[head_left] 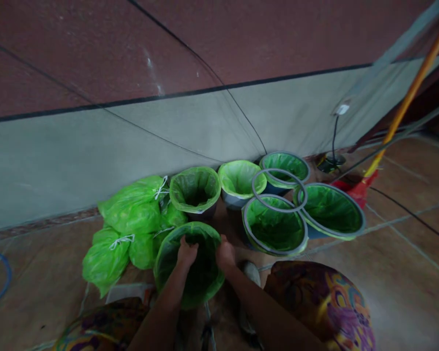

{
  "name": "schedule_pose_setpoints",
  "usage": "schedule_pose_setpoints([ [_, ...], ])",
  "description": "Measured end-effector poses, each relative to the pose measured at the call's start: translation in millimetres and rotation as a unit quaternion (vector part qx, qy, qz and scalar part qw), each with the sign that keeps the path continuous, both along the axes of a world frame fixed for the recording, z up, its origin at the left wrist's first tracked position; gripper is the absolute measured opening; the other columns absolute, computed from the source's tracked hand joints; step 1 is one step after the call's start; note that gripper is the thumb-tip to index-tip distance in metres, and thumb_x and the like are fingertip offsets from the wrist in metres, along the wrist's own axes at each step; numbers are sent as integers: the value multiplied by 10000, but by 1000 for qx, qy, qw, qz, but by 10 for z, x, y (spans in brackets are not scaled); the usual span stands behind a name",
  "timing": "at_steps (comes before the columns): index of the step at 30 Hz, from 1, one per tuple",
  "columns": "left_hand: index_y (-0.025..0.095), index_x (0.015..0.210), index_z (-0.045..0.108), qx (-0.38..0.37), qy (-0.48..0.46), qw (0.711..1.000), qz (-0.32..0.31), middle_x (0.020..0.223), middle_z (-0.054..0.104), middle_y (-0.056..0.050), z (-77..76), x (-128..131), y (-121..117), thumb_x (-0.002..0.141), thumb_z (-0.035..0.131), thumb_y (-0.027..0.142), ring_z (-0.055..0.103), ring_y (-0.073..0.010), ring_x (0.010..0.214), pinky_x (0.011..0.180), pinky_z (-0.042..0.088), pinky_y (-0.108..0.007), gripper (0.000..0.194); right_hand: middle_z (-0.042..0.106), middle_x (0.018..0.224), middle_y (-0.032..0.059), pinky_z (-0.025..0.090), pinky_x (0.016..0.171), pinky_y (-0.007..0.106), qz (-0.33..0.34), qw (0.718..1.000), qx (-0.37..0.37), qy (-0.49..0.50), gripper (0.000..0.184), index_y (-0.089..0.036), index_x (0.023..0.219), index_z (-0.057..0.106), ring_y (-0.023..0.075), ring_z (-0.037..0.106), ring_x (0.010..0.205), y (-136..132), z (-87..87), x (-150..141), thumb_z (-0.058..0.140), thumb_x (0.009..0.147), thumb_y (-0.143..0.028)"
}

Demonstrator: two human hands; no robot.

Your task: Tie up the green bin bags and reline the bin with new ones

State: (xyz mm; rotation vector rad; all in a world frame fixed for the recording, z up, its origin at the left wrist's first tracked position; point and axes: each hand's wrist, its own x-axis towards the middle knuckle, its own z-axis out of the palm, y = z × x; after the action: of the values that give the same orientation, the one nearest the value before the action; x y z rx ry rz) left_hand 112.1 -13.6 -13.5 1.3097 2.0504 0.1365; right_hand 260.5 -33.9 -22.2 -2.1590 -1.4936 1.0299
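A bin lined with a green plastic bag stands on the floor right in front of me, the bag folded over its rim. My right hand is closed on the bag's edge at the right side of that rim. Over the bin's mouth is my left hand, its fingers curled; what they hold, if anything, is too dim to make out. The bin's inside is dark.
Behind stand two more lined bins. To the right are ringed lined bins, with a loose grey ring across them. Tied green bags lie left. A yellow pole leans right.
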Motion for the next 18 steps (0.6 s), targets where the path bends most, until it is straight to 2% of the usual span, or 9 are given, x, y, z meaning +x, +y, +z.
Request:
schedule_pose_setpoints([
  [4,11,1491,185,-19,-33,999,-38,1057,741,-136,-93,209,134,869,539,268,694,-224,1021,868,492,-269,761,732,922,144,448,674,307,-134,991,-1,29,431,-135,1226,578,245,698,814,-307,-2,-61,373,851,-78],
  [6,41,1491,233,-22,-39,997,-67,1131,723,-146,-142,362,201,864,540,244,673,-217,1080,908,478,-262,726,726,976,149,464,682,320,-185,982,-3,46,424,-143,1202,591,261,698,846,-435,-14,-102,377,839,-93],
  [8,80,1454,350,-21,-39,994,-97,1211,691,-160,-185,514,253,872,521,230,644,-223,1141,949,460,-271,625,718,1025,161,482,725,329,-218,974,-4,62,418,-140,1170,604,276,693,906,-516,-40,-122,389,815,-90],
  [11,127,1285,577,-23,-31,990,-139,1241,675,-165,-243,694,293,899,476,238,620,-240,1182,989,445,-292,414,700,1093,182,499,821,350,-223,970,3,94,435,-119,1200,570,295,674,996,-543,-73,-77,453,781,-123],
  [13,137,1153,670,-31,-20,987,-157,1217,685,-171,-284,759,298,905,457,235,620,-250,1181,992,450,-306,341,665,1184,198,490,901,374,-214,971,42,100,492,-106,1257,525,304,635,1095,-495,-68,4,507,771,-183],
  [15,141,1065,714,-43,-8,985,-168,1179,701,-175,-326,781,295,901,461,233,633,-255,1161,978,465,-313,315,604,1286,222,455,988,401,-210,969,96,87,536,-79,1299,495,308,571,1201,-389,-37,103,517,790,-247],
  [18,139,1011,739,-56,5,983,-177,1121,720,-181,-378,754,289,893,473,229,659,-260,1112,949,490,-322,304,549,1351,243,384,1076,416,-179,969,152,77,528,-24,1316,498,293,509,1275,-145,12,216,415,876,-303],
])
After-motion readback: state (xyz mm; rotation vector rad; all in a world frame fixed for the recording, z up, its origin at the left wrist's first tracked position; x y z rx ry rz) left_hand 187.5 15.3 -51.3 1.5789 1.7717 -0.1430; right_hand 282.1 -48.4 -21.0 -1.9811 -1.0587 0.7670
